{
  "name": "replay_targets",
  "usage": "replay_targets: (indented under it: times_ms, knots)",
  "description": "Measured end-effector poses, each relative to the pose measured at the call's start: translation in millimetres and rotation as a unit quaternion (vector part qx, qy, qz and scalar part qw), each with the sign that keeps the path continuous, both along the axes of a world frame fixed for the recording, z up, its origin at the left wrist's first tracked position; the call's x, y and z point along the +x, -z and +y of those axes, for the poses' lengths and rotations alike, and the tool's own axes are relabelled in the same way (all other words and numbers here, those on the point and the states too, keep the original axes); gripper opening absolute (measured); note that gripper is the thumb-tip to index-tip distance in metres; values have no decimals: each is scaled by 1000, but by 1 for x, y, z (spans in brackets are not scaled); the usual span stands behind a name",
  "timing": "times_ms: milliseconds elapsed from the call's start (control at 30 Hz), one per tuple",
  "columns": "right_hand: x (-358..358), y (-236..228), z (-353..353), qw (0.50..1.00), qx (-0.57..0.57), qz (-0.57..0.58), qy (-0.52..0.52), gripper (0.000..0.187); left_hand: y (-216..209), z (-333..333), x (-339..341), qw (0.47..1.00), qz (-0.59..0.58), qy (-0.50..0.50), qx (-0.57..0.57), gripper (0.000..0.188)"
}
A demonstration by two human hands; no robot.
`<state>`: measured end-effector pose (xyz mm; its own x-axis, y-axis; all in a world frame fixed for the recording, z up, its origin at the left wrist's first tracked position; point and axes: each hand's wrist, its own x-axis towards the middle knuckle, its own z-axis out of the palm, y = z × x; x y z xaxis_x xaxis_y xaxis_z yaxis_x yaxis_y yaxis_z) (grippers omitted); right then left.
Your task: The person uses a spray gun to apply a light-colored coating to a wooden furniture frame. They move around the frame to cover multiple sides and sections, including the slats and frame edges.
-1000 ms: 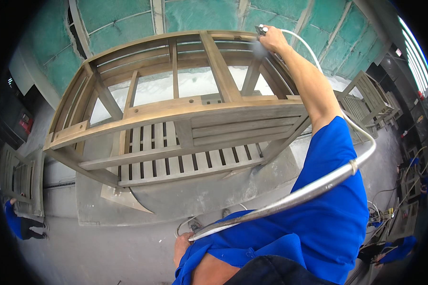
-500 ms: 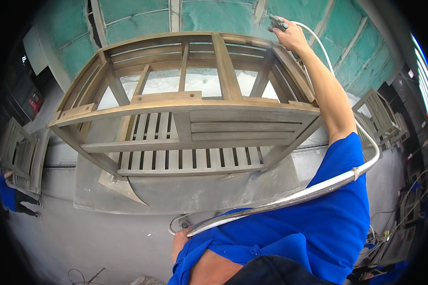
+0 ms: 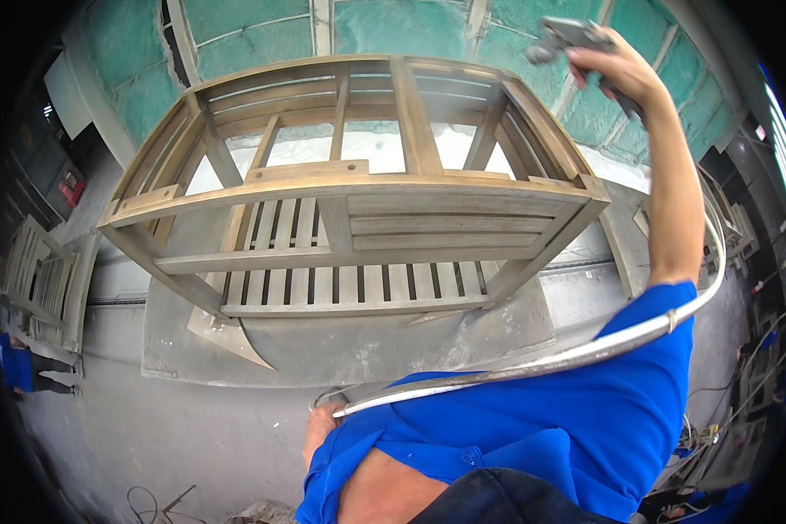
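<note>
Right hand (image 3: 624, 70): its fingers are wrapped around a grey spray gun (image 3: 576, 37); the trigger is too blurred to make out.
Wooden frame (image 3: 358, 189): it stands left of the right fingers and ahead of the left ones, touching neither.
Finish: the upper crossbar (image 3: 418, 122) is brown, the panel (image 3: 445, 227) and lower slats (image 3: 348, 284) greyer; I judge the surface work partly done, but how much is left is unclear.
Left hand (image 3: 321, 426): beside the white hose (image 3: 603, 341); its fingers are mostly hidden, perhaps gripping, but I cannot tell.
</note>
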<state>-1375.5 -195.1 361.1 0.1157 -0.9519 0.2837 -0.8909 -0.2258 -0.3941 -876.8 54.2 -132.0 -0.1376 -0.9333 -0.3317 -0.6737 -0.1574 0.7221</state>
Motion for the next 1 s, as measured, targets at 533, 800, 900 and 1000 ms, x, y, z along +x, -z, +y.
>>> replay_targets:
  times_ms: [533, 800, 900, 1000]
  knots:
    - [135, 60, -150, 986, -137, 19, -89, 22, 9, 20, 36, 999, -38, -25, 29, 32]
    - [185, 53, -156, 999, 15, -21, -21, 21, 13, -11, 134, 994, 9, -87, 66, 39]
    - [188, 38, -91, 999, 39, -9, -9, 25, 19, -27, 181, 995, 33, -63, 64, 35]
    - [205, 37, -67, 993, 95, -31, 61, 25, 26, -51, 217, 998, 32, -19, 44, 32]
